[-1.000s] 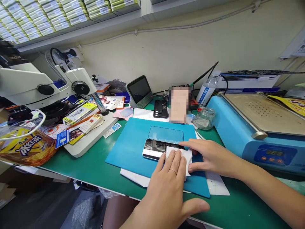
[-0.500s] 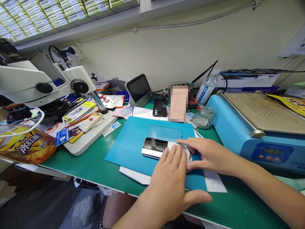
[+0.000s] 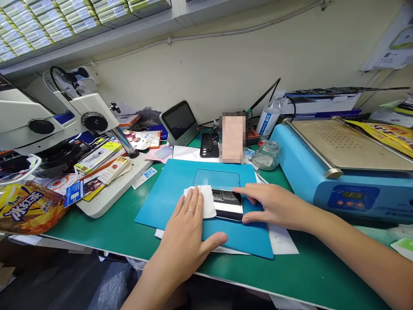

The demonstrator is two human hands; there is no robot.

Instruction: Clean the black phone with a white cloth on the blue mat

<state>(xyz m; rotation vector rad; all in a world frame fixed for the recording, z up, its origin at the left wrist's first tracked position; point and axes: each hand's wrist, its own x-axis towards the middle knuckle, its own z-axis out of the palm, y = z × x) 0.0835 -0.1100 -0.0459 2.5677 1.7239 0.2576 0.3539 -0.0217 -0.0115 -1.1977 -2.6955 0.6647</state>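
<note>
Lying flat on a blue mat (image 3: 158, 202) is a phone (image 3: 229, 209) with a dark, reflective screen. My left hand (image 3: 189, 219) presses a white wipe (image 3: 209, 206) onto the phone's left part, fingers stretched out flat and thumb spread to the right. The wipe and fingers hide that end of the phone. At the phone's right end, my right hand (image 3: 269, 204) grips it between index finger on the far edge and thumb on the near edge. Just behind the phone rests a clear, dark-rimmed screen protector (image 3: 217, 175).
A blue heating machine (image 3: 309, 172) stands right. Behind the mat are a black phone case (image 3: 209, 145), a glass jar (image 3: 267, 156), a plastic bottle (image 3: 271, 118) and a small display (image 3: 180, 122). A microscope stand (image 3: 106, 196) bearing packets and a tea bottle (image 3: 30, 209) are left.
My left hand has slid the wipe leftward across the phone from its right end to its left part. My right hand stays at the right end. The view has shifted slightly.
</note>
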